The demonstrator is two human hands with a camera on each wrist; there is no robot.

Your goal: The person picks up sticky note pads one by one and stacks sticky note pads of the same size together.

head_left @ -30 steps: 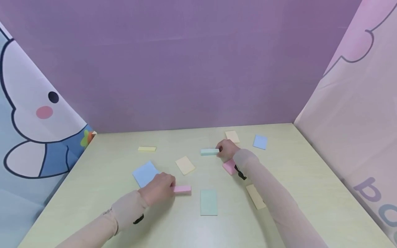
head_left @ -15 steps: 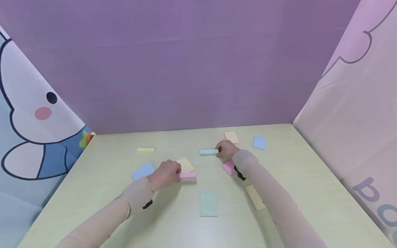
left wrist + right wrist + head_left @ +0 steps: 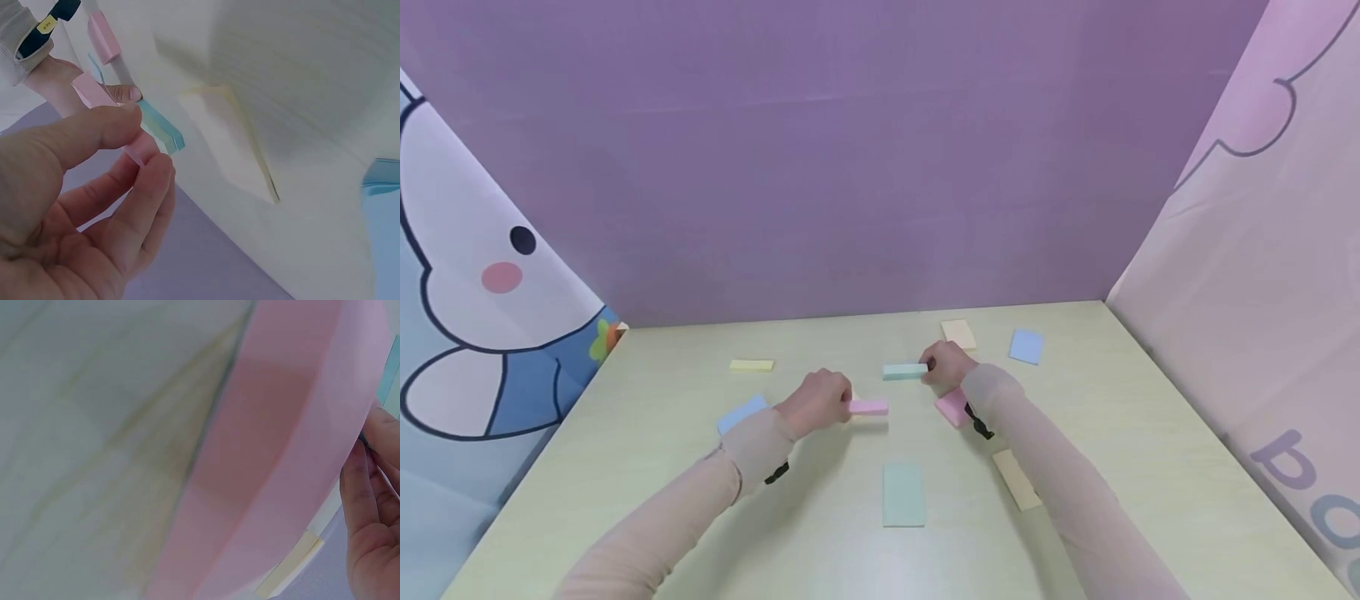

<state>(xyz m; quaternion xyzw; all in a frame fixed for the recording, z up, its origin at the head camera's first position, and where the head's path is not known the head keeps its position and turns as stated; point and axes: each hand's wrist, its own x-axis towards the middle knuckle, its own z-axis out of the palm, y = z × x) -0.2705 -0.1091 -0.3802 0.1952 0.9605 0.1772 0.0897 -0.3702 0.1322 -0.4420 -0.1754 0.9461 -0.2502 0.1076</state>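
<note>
In the head view my left hand [image 3: 820, 400] pinches one end of a pink sticky-note pad [image 3: 869, 407] between thumb and fingertips, above the table. The left wrist view shows the same pink pad [image 3: 90, 90] crossing behind the thumb. My right hand [image 3: 947, 364] pinches the right end of a teal sticky-note pad [image 3: 904, 372], which shows as a narrow strip farther back. Under my right wrist lies a second pink pad [image 3: 952, 407], large and close in the right wrist view. A cream pad [image 3: 225, 140] below the left hand is mostly hidden in the head view.
Around the hands lie a pale green pad [image 3: 904, 496], a tan pad [image 3: 1017, 479], blue pads at left [image 3: 741, 414] and right [image 3: 1026, 346], a yellow pad [image 3: 752, 365] and a beige pad [image 3: 958, 333]. Purple cloth [image 3: 865, 167] stands behind the table [image 3: 647, 400].
My left hand has carried the pink pad away from me and to the right, over the cream pad, closer to the teal one. My right hand stays in place, holding the teal pad.
</note>
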